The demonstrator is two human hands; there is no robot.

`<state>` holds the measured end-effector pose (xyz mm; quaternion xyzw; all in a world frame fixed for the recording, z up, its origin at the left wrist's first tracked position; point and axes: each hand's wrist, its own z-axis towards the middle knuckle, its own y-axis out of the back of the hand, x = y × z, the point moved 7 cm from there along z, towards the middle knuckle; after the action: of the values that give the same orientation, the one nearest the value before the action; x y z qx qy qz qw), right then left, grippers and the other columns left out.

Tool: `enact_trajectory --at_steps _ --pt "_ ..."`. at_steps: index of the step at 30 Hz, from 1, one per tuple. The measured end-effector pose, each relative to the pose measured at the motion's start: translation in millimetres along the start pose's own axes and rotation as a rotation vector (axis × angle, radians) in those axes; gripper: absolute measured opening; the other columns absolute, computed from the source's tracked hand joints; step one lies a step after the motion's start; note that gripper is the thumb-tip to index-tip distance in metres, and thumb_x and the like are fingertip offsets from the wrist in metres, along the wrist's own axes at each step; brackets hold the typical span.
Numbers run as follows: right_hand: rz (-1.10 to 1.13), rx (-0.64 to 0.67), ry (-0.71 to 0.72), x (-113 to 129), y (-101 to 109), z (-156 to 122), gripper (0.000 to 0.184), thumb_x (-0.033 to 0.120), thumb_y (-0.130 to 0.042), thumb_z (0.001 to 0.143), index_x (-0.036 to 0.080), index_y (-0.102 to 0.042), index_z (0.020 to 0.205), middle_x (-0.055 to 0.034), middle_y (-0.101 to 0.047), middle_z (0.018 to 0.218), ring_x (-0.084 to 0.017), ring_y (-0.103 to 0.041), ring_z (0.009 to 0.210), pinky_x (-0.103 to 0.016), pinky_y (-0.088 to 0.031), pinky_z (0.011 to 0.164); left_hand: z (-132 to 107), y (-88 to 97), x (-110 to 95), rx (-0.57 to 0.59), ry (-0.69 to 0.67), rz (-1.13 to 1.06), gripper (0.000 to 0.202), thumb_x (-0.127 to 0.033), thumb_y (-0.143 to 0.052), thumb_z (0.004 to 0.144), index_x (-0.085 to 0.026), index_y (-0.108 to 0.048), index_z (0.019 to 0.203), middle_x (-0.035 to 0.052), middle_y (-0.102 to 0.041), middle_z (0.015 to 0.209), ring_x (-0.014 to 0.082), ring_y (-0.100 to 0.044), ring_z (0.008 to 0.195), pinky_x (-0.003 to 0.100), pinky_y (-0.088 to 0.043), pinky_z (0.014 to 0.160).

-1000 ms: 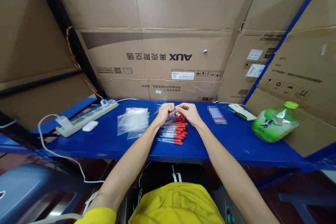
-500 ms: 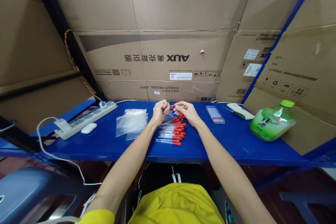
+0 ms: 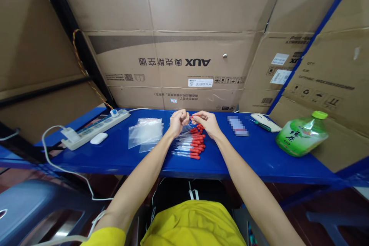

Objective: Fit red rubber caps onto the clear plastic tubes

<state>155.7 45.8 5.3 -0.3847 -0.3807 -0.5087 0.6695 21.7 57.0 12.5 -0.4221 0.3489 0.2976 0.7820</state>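
Over the far side of a pile of glass droppers (image 3: 190, 147) with red rubber bulbs, my two hands meet. My right hand (image 3: 208, 123) is closed in a pinch on a red dropper bulb (image 3: 196, 116). Beside it, my left hand (image 3: 178, 122) is curled into a fist, and what lies inside its fingers is hidden. The droppers lie side by side on the blue table (image 3: 245, 157), glass tubes to the left and bulbs to the right. Clear plastic bags (image 3: 147, 132) lie in a stack left of my left hand.
A power strip (image 3: 95, 128) with plugs and a small white case (image 3: 98, 138) lie at the left. To the right are a blurred-out phone (image 3: 238, 126), a green screwdriver (image 3: 263, 125) on a pale flat item, and a large green bottle (image 3: 301, 134). Cardboard (image 3: 173, 73) walls the back.
The view has shifted slightly. Both hands stay together over the droppers, with the right fingers still pinched at the red bulb; little else differs.
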Motion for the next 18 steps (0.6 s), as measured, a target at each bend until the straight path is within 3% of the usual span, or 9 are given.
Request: enact_trajectory --at_steps 9,18 --pt "-0.045 0.035 0.020 0.3 -1.5 -0.5 0.041 0.052 -0.089 0.067 0.019 -0.077 0.086 -0.0045 -0.076 0.073 -0.019 -0.072 0.066 -0.037 -0.060 0.074 -0.5 -1.8 2.0 0.036 0.043 -0.022 0.025 -0.017 -0.056 0.075 -0.018 -0.036 0.060 -0.0026 -0.034 0.051 0.0074 -0.026 0.046 0.019 -0.023 0.047" --pt "-0.042 0.030 0.011 1.8 -4.4 -2.3 0.042 0.056 -0.088 0.065 0.019 -0.076 0.081 -0.0042 -0.075 0.072 -0.019 -0.070 0.065 -0.037 -0.061 0.073 -1.9 1.1 5.2 -0.011 0.098 -0.023 0.028 -0.015 -0.056 0.077 -0.018 -0.034 0.060 -0.0031 -0.033 0.053 0.0070 -0.026 0.046 0.018 -0.023 0.047"
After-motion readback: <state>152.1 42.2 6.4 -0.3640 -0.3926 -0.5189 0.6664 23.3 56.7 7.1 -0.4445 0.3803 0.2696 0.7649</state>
